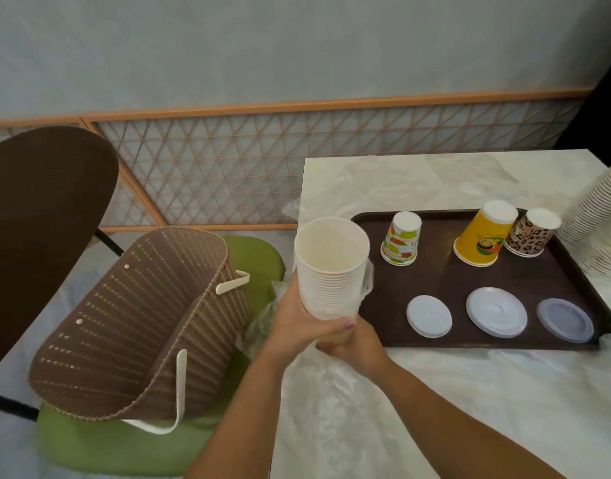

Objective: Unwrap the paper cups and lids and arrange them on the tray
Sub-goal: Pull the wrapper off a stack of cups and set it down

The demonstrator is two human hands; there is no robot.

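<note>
While my left hand [297, 319] wraps its fingers [345, 325] closed around the lower part of a stack of white paper cups [331, 267], my right hand [352, 344] grips the base of the same stack, where clear plastic wrap [331, 382] is bunched and trails down onto the desk [435, 392]. Stack: upright, mouth open upward, held at the desk's left edge, just beside the tray.

Brown tray [445, 285], on the desk, holds:
- back row, upside down: patterned green-and-orange cup [400, 238]; yellow cup [483, 235] touching a leopard-print cup [530, 233];
- front row, lying flat and apart: three white lids [429, 316], [496, 312], [565, 319].

Second tall cup stack [597, 209]: at the right edge, leaning.

Brown woven basket [138, 323]: tipped on a green chair seat [100, 440], left of the desk.
</note>
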